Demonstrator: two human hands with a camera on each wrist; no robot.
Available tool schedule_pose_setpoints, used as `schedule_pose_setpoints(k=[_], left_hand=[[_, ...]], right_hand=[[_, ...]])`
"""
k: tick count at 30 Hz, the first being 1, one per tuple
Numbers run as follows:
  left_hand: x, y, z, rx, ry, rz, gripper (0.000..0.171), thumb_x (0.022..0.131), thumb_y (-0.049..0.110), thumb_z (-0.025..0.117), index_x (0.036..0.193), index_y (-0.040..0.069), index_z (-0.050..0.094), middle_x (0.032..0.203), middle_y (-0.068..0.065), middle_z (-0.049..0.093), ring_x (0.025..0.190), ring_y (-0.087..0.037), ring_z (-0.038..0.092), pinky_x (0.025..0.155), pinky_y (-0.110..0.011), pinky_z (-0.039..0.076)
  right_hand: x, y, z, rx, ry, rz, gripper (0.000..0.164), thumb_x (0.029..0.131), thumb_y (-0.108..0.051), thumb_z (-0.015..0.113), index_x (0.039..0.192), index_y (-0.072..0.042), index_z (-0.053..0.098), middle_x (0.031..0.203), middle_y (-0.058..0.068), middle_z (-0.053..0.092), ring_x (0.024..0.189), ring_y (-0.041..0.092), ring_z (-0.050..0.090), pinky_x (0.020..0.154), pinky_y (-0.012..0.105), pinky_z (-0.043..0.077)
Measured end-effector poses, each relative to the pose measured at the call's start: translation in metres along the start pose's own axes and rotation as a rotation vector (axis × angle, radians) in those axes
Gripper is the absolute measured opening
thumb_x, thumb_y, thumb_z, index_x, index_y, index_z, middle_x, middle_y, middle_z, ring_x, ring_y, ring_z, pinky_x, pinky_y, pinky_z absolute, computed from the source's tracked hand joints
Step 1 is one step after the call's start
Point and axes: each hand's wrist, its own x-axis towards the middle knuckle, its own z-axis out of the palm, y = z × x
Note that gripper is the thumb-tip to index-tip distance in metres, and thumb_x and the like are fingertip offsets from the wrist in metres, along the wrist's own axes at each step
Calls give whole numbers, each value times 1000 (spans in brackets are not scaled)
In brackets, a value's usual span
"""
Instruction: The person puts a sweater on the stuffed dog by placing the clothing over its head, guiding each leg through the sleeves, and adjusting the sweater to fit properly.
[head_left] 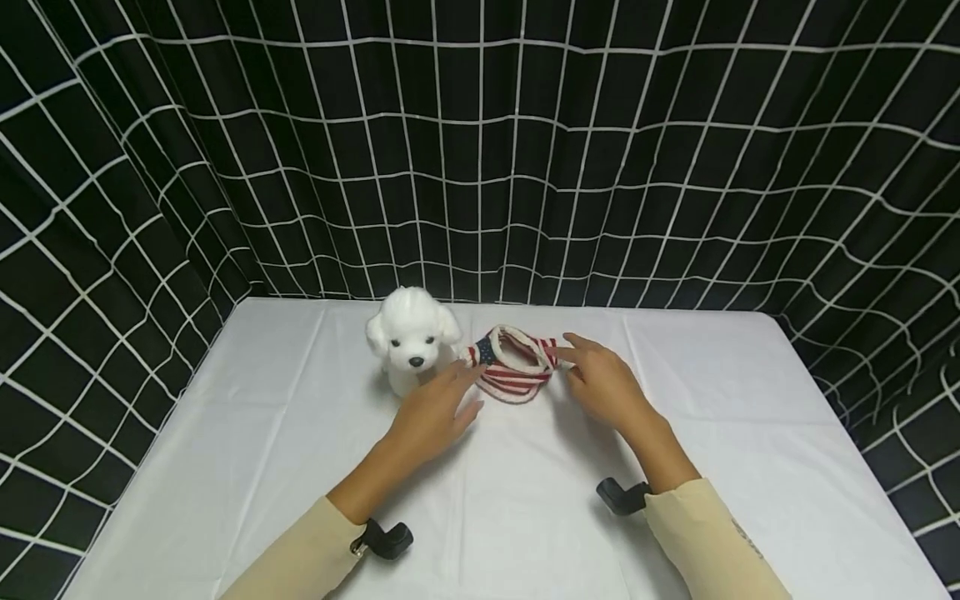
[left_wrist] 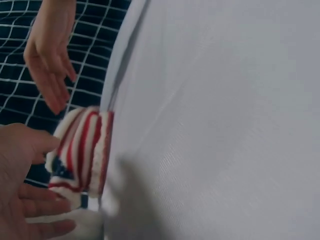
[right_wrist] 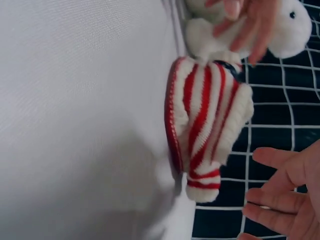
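A small knitted sweater (head_left: 513, 379), striped red and white with a navy starred patch and white trim, stands on the cloth with its neck opening upward. To its left sits a white plush dog (head_left: 408, 333), facing the camera. My left hand (head_left: 438, 408) is in front of the dog, its loosely extended fingertips close by the sweater's starred side. On the other side my right hand (head_left: 603, 379) reaches toward the striped sleeve; the right wrist view shows its fingers (right_wrist: 280, 200) spread and apart from the sweater. Neither hand grips anything.
A white cloth (head_left: 517, 500) with fold creases covers the table. Behind and along both sides hangs a black curtain (head_left: 480, 167) with a white grid. Black wrist mounts (head_left: 388, 540) stick out at both beige sleeves.
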Motion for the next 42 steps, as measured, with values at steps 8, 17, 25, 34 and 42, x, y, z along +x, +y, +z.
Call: schedule_pose_setpoints(k=[8,17,25,34,42], left_hand=[[26,6,15,111,-14,-78,58,99,27,63,154,23,44,155,-24,39,135,-40,49,80,-47,59],[47,12,28,289,-21,-44,55,99,29,62,152,23,48,146,-24,48,124,-35,58,83,-46,57],[47,15,27,372,-16,-2,42,98,24,65,138,11,62,139,-15,61,131,-29,56,88,-39,56],[45,16,21,305,113,32,27,93,13,70,120,8,72,118,-12,72,105,-25,70,78,-37,58],[26,26,6,98,196,20,20,97,15,65,113,8,75,108,-7,75,98,-23,72,79,-37,57]], right_hand=[[18,-5,17,-61,-11,-37,42,95,6,51,128,-10,71,145,25,52,142,44,40,107,64,38],[25,-7,27,-254,-42,-65,42,85,2,73,126,-10,73,136,23,61,135,45,48,102,61,44],[21,-5,35,-377,40,-51,26,86,-4,76,112,-8,77,112,9,75,124,38,61,104,59,44],[5,-5,20,-226,274,-90,19,79,3,81,96,-6,80,93,9,77,100,31,72,94,49,51],[-15,-19,6,-98,349,-66,24,81,9,77,101,-4,80,98,8,77,87,30,74,71,46,58]])
